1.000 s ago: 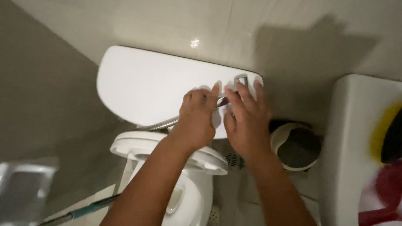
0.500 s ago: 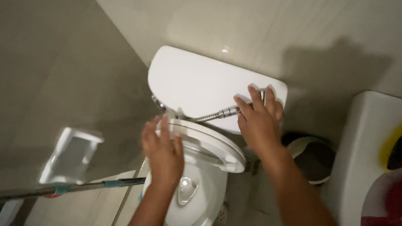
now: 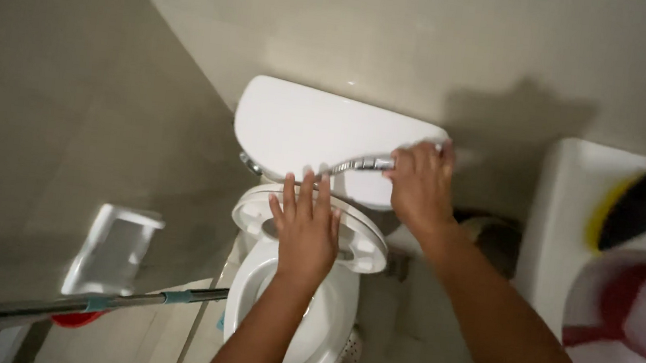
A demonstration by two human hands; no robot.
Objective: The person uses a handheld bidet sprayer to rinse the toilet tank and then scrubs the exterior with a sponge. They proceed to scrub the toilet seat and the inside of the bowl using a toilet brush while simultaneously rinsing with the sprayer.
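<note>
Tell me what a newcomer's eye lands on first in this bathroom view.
Two bare arms reach to a white toilet in the middle: the left hand lies flat on the raised seat, while the right hand grips a metal hose across the white tank lid. At lower left a metal pole slants in; at the right edge a white basin holds something red.

My head camera is the only view. It looks steeply down from above and close behind my hands, facing the wall beyond them, with floor showing on either side.
</note>
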